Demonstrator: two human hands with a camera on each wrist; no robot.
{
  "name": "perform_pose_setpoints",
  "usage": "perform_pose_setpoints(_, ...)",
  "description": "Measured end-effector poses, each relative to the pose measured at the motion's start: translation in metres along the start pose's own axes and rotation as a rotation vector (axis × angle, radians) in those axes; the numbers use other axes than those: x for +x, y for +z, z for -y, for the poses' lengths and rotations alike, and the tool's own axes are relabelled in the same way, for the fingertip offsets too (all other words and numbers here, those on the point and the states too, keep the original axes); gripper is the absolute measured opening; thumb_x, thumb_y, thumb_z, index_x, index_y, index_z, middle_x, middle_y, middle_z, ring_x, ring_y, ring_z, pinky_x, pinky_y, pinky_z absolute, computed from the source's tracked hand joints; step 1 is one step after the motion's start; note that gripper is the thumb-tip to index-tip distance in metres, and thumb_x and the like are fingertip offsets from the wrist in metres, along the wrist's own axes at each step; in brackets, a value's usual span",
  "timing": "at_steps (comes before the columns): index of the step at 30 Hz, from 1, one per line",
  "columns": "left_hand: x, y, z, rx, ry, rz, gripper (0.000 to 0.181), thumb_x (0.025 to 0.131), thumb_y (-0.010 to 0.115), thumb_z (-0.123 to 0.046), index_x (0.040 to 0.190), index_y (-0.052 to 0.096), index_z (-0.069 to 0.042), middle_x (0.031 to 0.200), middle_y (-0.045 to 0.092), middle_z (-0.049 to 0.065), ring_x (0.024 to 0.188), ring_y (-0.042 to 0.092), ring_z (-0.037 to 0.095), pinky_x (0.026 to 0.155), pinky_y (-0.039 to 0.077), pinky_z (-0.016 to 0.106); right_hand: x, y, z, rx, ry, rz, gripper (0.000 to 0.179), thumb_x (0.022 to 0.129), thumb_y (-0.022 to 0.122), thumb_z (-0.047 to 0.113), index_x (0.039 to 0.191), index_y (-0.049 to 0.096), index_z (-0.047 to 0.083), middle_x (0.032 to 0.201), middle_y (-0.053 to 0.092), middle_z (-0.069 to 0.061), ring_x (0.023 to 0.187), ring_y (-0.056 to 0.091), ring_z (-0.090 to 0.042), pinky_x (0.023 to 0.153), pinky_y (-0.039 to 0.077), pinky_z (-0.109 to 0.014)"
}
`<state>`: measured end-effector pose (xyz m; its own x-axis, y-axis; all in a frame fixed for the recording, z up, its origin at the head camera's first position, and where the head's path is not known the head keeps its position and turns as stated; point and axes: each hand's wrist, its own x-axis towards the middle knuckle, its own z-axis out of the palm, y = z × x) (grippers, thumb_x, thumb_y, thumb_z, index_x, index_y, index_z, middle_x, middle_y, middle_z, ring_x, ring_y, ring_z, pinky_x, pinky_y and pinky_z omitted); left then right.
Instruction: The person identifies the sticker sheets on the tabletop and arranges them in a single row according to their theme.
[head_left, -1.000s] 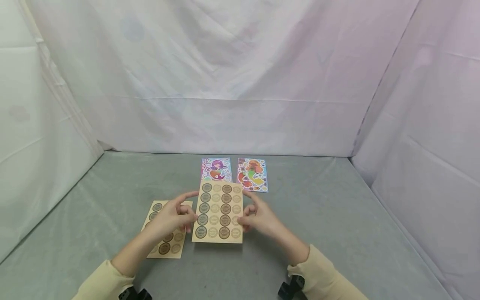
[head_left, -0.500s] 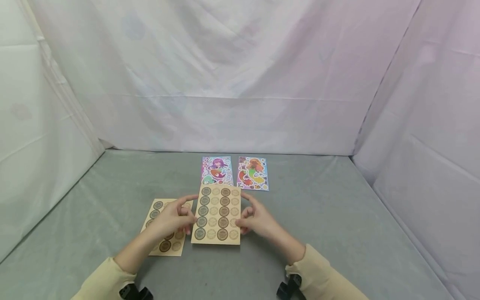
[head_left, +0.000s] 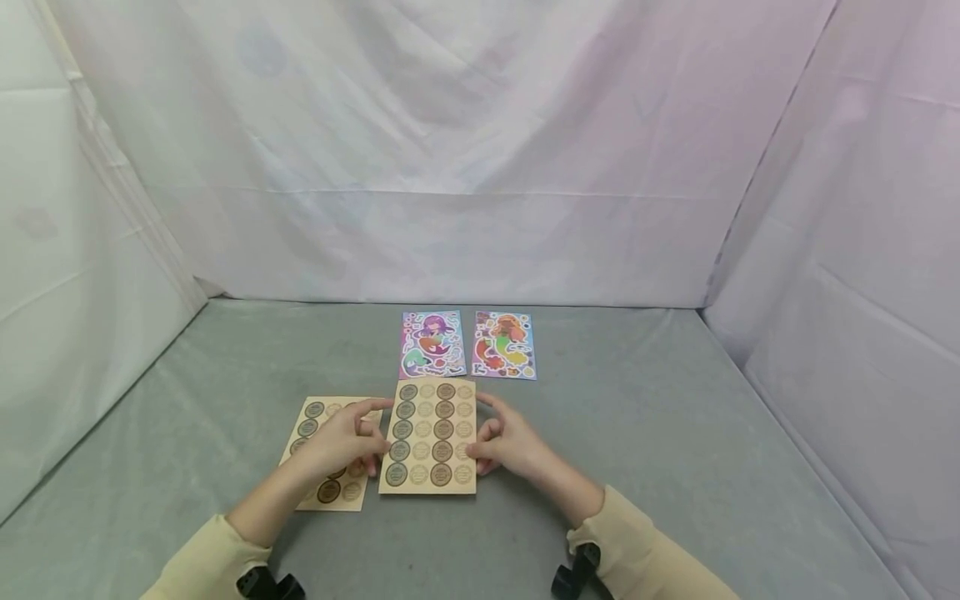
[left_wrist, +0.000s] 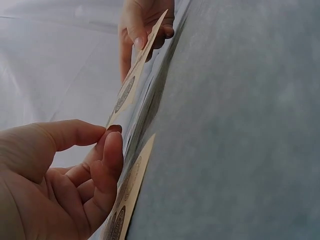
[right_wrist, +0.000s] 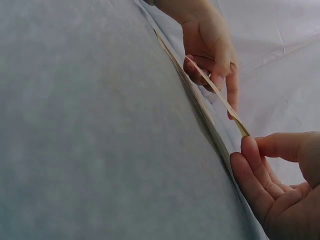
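While in both hands' (head_left: 341,442) (head_left: 517,443) pinching fingers (left_wrist: 82,134), sticker sheet (head_left: 431,437), long axis front to back.

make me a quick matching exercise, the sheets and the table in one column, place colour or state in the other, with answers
1. middle tan sheet
2. left tan sheet
3. back right sheet
4. table

A. on the table, partly hidden by the left hand
B. grey
C. held by the left hand and right hand
D. printed in bright colours

Pairs: 1-C, 2-A, 3-D, 4-B
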<state>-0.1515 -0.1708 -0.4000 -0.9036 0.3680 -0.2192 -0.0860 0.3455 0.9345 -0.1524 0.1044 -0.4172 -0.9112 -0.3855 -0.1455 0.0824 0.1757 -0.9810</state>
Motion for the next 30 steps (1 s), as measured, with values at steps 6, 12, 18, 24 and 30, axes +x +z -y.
perform_pose_setpoints(6,0.0005,0.0007,0.0017,0.03,-0.013,-0.005,0.07,0.083,0.066,-0.004,0.144,0.033,-0.001,0.069,0.063,0.01,0.051,0.059,0.026,0.043,0.043,0.028,-0.0001,0.0008,-0.0022,-0.02,0.006,0.013,0.085,0.081,0.07,-0.006,0.15,0.02,0.003,0.07,0.061,-0.009,0.052,0.059,-0.018,0.052,0.056,-0.035)
perform_pose_setpoints(12,0.0002,0.0018,0.0004,0.05,-0.025,-0.017,0.069,0.082,0.067,-0.003,0.143,0.035,0.001,0.067,0.063,0.01,0.049,0.059,0.025,0.043,0.045,0.029,-0.0024,0.0014,-0.0008,-0.012,-0.002,0.021,0.085,0.081,0.071,-0.006,0.15,0.022,0.002,0.069,0.061,-0.009,0.051,0.06,-0.017,0.052,0.056,-0.036)
perform_pose_setpoints(18,-0.0019,0.0025,0.0019,0.058,-0.05,-0.012,0.068,0.081,0.066,-0.002,0.143,0.036,0.001,0.068,0.064,0.01,0.047,0.058,0.022,0.041,0.044,0.027,-0.0017,0.0027,-0.0047,-0.005,0.01,0.03,0.084,0.08,0.072,-0.004,0.149,0.024,0.002,0.069,0.062,-0.011,0.05,0.06,-0.016,0.05,0.055,-0.035)
perform_pose_setpoints(24,-0.0022,0.0023,0.0034,0.067,-0.059,-0.002,0.068,0.081,0.065,-0.001,0.142,0.036,0.002,0.066,0.063,0.011,0.045,0.058,0.022,0.038,0.039,0.023,-0.0002,0.0047,-0.0075,-0.02,0.041,0.023,0.085,0.079,0.073,-0.003,0.149,0.025,0.002,0.071,0.064,-0.011,0.047,0.059,-0.015,0.047,0.055,-0.034)
perform_pose_setpoints(30,-0.0027,0.003,0.0038,0.093,-0.074,-0.016,0.064,0.081,0.065,-0.002,0.14,0.039,0.003,0.064,0.062,0.011,0.042,0.056,0.02,0.036,0.037,0.023,-0.0002,0.0048,-0.0071,-0.046,0.06,0.036,0.085,0.078,0.072,-0.004,0.148,0.025,0.0,0.07,0.064,-0.01,0.045,0.057,-0.013,0.045,0.054,-0.033)
